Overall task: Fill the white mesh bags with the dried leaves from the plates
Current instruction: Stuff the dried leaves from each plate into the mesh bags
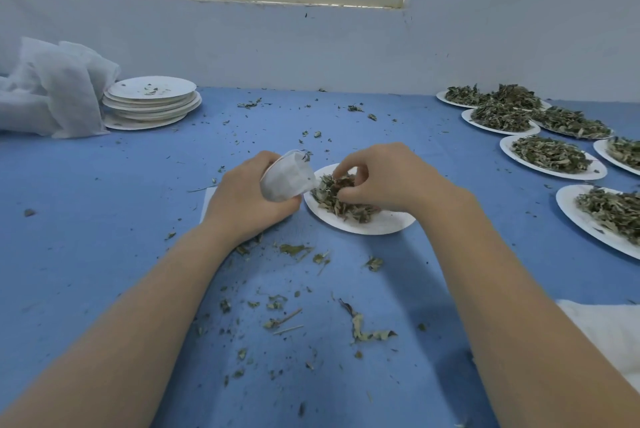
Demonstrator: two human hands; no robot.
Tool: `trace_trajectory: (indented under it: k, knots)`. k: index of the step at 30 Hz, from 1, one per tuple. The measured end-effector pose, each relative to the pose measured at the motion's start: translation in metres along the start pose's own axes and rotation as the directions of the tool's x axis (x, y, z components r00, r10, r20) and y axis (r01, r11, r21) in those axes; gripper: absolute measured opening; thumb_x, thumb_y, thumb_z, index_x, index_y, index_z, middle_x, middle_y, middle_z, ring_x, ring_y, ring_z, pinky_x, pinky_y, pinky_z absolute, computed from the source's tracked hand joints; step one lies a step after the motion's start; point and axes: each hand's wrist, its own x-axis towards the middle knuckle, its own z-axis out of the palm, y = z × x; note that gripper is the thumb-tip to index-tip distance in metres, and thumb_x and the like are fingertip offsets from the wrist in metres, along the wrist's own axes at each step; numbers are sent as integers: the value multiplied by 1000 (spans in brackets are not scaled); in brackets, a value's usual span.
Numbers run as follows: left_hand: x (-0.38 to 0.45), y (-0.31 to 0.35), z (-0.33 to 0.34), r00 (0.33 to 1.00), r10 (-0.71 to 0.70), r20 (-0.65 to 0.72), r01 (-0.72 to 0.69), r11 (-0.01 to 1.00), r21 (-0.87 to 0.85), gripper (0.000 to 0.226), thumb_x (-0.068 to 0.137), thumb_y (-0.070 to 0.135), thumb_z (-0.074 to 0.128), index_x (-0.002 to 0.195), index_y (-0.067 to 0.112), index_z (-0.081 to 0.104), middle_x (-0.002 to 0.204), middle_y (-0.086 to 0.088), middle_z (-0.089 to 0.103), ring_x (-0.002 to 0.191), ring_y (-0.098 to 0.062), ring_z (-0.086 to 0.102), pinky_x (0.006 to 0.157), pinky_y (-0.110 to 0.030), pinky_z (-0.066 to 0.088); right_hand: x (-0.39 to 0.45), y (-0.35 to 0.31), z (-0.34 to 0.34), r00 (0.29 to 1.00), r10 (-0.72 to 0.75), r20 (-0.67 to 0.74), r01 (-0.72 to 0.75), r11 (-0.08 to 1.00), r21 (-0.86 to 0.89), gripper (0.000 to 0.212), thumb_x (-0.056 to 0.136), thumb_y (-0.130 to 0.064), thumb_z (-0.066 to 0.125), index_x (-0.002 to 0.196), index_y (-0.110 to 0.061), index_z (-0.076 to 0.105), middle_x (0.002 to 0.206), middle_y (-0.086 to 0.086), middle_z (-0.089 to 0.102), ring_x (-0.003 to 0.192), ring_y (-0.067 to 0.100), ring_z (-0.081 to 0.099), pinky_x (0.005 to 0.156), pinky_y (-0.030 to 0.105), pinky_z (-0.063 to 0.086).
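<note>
Bag (289, 175) gripped in left hand (247, 199); right hand (377, 178) apparently pinches leaves (341, 200) just beside.

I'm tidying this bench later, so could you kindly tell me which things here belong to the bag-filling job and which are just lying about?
In use:
- mesh bag, gripped by left hand
- plate of dried leaves, pinched by right hand
- full plates waiting

Lying about:
- stack of emptied plates
- leaf crumbs on blue table

blue table cover (104, 219), white wall (311, 46)
</note>
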Motion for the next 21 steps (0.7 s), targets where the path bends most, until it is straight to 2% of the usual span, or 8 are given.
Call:
trace_trajectory:
  k: [2,6,9,12,16,19,21]
  knots:
    - [0,-1,1,1000,0,-10,0,1000,-13,40,59,44,63,96,35,54,87,12,60,83,-11,57,69,-31,48,2,-4,5,998,-43,-37,44,999,7,30,79,-32,63,108,-39,64,85,-13,52,80,7,51,67,23,41]
    - [1,-4,1,1000,10,-13,-10,1000,-25,36,65,39,72,96,33,54,88,11,60,83,-11,57,71,-35,50,4,-11,24,991,-63,119,78,989,-125,37,88,-35,49,124,-40,53,94,-5,43,87,15,47,71,28,37]
    - [0,-4,1,1000,8,-19,-8,999,-38,37,59,43,64,94,36,53,87,12,60,82,-9,56,70,-32,49,5,-9,23,988,-44,148,67,986,-154,32,89,-21,47,115,-33,61,96,-3,42,86,19,50,69,29,38]
    - [0,-5,0,1000,15,-20,-15,999,-43,36,60,42,64,94,35,53,88,12,60,82,-10,56,70,-33,49,4,-8,13,988,-32,151,53,989,-138,26,82,-11,57,98,-28,70,73,-13,47,67,8,50,54,22,37]
    - [2,-8,1,1000,26,-16,-26,999,-33,34,67,32,73,95,33,53,86,13,60,83,-13,57,69,-35,49,0,-9,7,988,-36,147,53,992,-113,31,81,-24,59,105,-42,64,68,-17,52,62,-4,49,52,19,35]
    - [1,-8,1,999,36,-23,-37,999,-33,34,68,31,74,95,32,54,85,12,60,82,-12,57,68,-34,49,-1,-13,15,988,-64,138,77,993,-92,25,84,-41,56,108,-45,62,69,-18,49,67,0,47,56,19,33]
    - [1,-8,1,999,39,-28,-40,999,-37,33,69,27,74,95,30,54,85,12,60,81,-11,57,68,-34,49,-1,-15,18,992,-73,102,84,991,-108,20,84,-44,58,102,-41,66,72,-16,50,73,4,48,59,22,37]
